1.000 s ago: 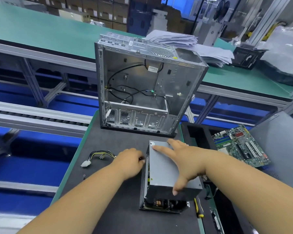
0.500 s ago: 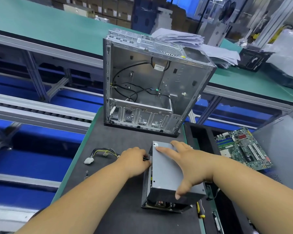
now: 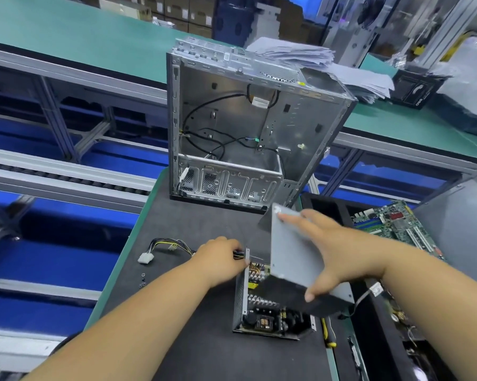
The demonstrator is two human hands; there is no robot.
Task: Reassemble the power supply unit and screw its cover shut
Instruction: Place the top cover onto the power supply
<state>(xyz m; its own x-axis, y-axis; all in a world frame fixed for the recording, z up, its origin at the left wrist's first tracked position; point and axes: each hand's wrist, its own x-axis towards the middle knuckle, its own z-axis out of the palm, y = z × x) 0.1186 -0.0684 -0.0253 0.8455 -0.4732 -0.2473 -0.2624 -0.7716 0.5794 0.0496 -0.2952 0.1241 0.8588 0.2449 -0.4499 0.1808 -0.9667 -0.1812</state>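
Note:
The power supply's base (image 3: 262,312) lies on the black mat with its circuit board and coils exposed. Its grey metal cover (image 3: 292,257) is tilted up off the base toward the right. My right hand (image 3: 330,248) grips that cover, fingers spread over its top and thumb hooked under its near edge. My left hand (image 3: 220,257) holds the base's left wall where the cable bundle comes out. The power supply's cables, black and yellow with a white plug (image 3: 146,257), trail left over the mat. Small dark screws (image 3: 142,279) lie near the mat's left edge.
An empty computer case (image 3: 248,127) stands open behind the power supply. A motherboard (image 3: 396,224) rests in a black tray on the right, with a grey panel (image 3: 462,237) beside it. A yellow-handled screwdriver (image 3: 326,332) lies right of the base. Paper stacks (image 3: 308,59) sit on the green bench behind.
The cover, which sat flat on the power supply, has been lifted and tilted up to the right by my right hand, exposing the electronics. My left hand stays at the left wall.

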